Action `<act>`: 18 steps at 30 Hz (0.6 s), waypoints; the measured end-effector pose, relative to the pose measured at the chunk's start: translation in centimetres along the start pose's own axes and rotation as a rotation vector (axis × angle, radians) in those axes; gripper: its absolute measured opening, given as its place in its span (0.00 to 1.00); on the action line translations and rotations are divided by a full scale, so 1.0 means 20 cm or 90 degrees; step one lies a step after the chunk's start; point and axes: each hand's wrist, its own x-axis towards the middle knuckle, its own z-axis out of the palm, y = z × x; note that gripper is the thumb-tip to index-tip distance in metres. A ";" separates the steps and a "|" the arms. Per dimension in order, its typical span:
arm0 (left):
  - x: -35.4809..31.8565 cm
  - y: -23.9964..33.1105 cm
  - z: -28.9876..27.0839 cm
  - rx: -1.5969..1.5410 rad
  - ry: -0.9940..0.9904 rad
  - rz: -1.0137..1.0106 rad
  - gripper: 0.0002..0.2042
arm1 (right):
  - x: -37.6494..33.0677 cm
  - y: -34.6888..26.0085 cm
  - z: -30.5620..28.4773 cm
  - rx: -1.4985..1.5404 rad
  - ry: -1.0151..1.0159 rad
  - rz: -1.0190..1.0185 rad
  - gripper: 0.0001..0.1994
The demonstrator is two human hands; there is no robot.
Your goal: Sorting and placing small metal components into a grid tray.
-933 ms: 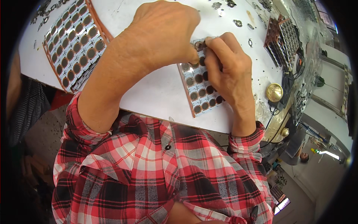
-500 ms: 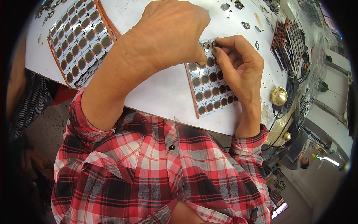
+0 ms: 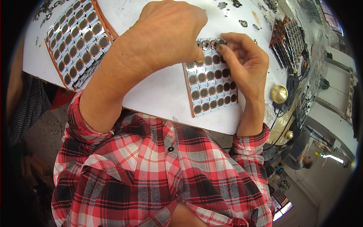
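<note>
panel (image 3: 207, 84) of dark discs (image 3: 210, 76), flat on the worktop (image 3: 159, 94). left hand (image 3: 174, 32) over its upper left corner, fingers (image 3: 199, 56) mostly hidden, grip cannot be told; right hand (image 3: 246, 62) at its upper right corner, thumb and forefinger parted, whether pinching anything cannot be told. at left, stacked panels (image 3: 75, 41).

I get a brightly lit worktop (image 3: 159, 89), its white surface nearly washed out, while the floor (image 3: 47, 125) below it falls into gloom. The board (image 3: 210, 83) reads crisply enough for me to separate its dark discs (image 3: 201, 77). Toward the right edge, a tube light (image 3: 334, 158) and a bright pane (image 3: 283, 212) burn out to white, and a gold dome (image 3: 279, 94) throws a small glint. The far room (image 3: 315, 185) looks soft to me; straight edges bow toward the rounded black rim.
</note>
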 end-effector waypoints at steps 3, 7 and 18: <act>0.04 -0.01 0.06 -0.039 -0.226 -0.284 0.21 | 0.00 0.02 -0.01 -0.188 -0.058 -0.146 0.08; 0.05 0.00 0.03 -0.020 -0.241 -0.274 0.21 | 0.00 0.01 0.01 -0.204 -0.056 -0.131 0.06; 0.06 0.01 0.03 -0.022 -0.264 -0.288 0.20 | 0.10 0.16 -0.41 -0.351 0.085 -0.096 0.09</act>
